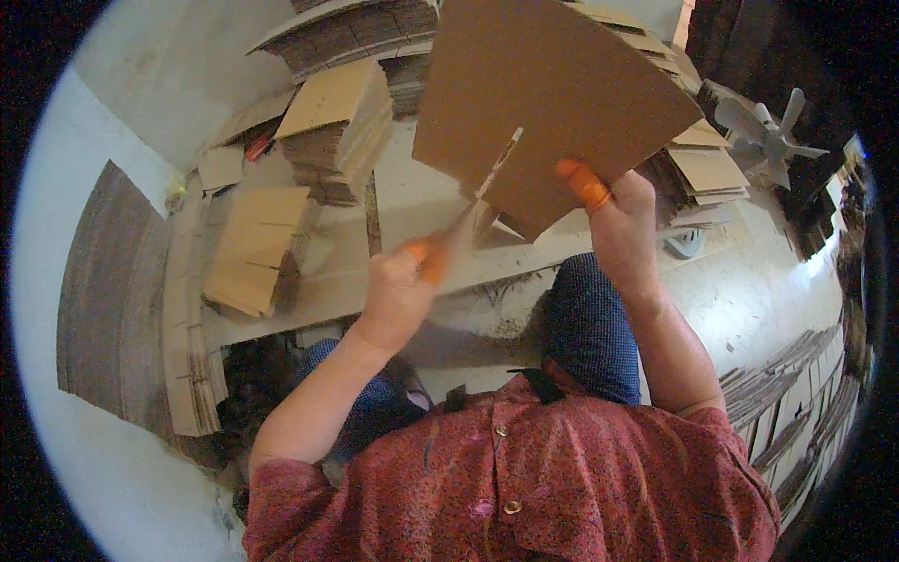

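A large brown cardboard sheet (552, 94) is held up, tilted, above the bench. My right hand (623, 201) grips its lower right edge, the thumb in an orange finger cover lying on the face. A narrow pale slot (501, 164) runs from the sheet's lower edge towards its middle. At the lower end of that slot, my left hand (403, 281) is closed, its orange-covered fingers blurred by motion. They appear to pinch a thin cardboard strip (459, 223) in line with the slot; its exact shape is smeared.
On the white bench (328, 290) stand a tall stack of cardboard pieces (337, 122) and a lower slotted pile (253, 244) at the left. More stacked cardboard (707, 169) and a small fan (770, 136) are at the right. A red-handled tool (258, 147) lies at the back left.
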Demonstrator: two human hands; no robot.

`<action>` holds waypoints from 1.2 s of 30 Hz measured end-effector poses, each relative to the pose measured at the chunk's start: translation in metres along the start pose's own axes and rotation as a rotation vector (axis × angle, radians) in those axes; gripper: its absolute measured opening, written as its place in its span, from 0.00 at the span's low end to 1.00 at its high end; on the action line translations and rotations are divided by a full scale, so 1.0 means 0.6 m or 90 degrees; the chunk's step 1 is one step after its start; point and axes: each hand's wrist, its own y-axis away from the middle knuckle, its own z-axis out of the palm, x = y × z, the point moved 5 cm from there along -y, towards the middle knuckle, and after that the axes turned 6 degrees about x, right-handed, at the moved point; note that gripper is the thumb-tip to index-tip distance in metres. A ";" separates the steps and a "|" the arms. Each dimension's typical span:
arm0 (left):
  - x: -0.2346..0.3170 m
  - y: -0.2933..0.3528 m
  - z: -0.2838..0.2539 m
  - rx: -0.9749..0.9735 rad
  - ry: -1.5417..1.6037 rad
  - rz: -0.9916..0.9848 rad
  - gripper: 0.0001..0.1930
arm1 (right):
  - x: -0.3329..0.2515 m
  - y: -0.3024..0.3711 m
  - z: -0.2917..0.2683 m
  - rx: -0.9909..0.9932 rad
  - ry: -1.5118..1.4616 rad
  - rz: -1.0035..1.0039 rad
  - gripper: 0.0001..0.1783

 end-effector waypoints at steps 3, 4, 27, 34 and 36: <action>-0.009 0.005 0.003 -0.012 -0.023 0.006 0.08 | -0.001 0.004 0.005 -0.007 0.023 0.006 0.06; -0.003 0.004 0.002 -0.001 -0.005 0.008 0.07 | -0.001 0.004 0.003 0.003 0.014 0.000 0.06; 0.000 0.008 0.007 -0.003 0.013 0.018 0.06 | 0.076 0.034 0.006 -0.146 0.133 0.037 0.07; -0.001 -0.003 0.014 -0.003 0.008 0.013 0.07 | 0.148 0.066 0.012 -0.119 0.192 0.027 0.05; -0.005 -0.004 0.016 0.006 0.017 0.006 0.08 | 0.126 0.062 0.020 -0.108 0.181 0.014 0.04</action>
